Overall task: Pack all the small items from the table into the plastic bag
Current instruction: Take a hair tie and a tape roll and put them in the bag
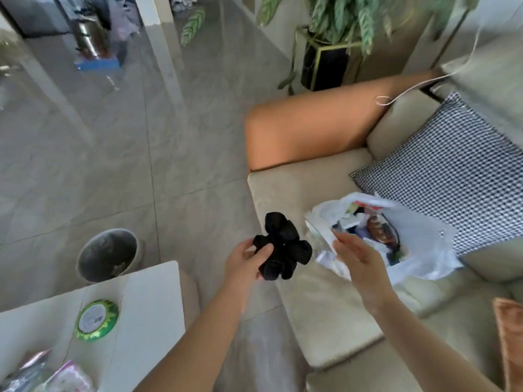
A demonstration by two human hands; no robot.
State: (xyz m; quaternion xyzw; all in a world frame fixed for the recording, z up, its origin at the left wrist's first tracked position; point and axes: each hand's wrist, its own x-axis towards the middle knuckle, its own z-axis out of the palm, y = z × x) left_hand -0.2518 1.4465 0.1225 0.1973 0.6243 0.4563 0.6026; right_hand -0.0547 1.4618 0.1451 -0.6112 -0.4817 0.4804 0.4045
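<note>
My left hand [245,260] grips a black fabric scrunchie [283,246] in the air, just left of the sofa's front edge. A white plastic bag [421,236] lies open on the beige sofa seat with several small items inside. My right hand [358,257] is at the bag's near rim, fingers extended; whether it pinches the plastic is unclear. On the white table [147,301] at lower left lie a round green tin [96,319] and some pink and clear packets [65,376].
A grey round bin [109,254] stands on the tiled floor beyond the table. The beige sofa [319,306] has an orange armrest [311,125] and a black-and-white checked cushion [452,171]. A potted plant [334,52] stands behind the sofa.
</note>
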